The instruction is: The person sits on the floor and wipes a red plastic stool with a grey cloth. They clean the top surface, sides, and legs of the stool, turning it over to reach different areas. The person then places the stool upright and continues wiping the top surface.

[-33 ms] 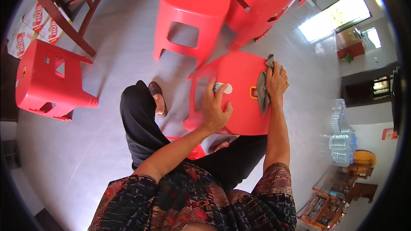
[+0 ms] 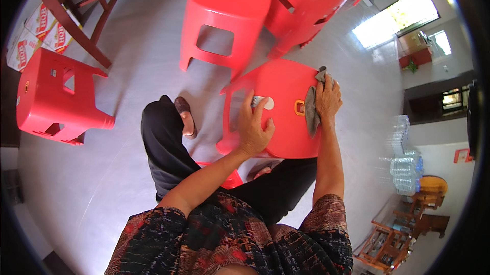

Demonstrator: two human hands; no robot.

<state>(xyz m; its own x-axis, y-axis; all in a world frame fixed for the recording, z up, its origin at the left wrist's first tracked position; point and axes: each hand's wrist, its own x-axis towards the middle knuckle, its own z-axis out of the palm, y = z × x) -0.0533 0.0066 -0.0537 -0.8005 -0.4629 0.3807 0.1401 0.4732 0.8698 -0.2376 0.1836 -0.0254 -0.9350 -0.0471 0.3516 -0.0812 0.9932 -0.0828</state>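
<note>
- At far left, a red stool stands clear of both your hands; you can't tell from here whether it has been cleaned.
- Beyond your knees, a second stool is equally untouched.
- Your left hand sits at the left side of the tilted stool, fingers loosely bent, thumb apart. A whitish piece shows by the fingertips; whether you grip it is unclear.
- That tilted stool is in front of your lap, its seat facing up at you: glossy, plain red, with a yellow-framed emblem. Wiping looks under way, though no mark shows which parts are finished.
- Behind it, another red stool has no hand on it.
- Your right hand curls over a grey cloth, gripping it at the seat's right edge.
</note>
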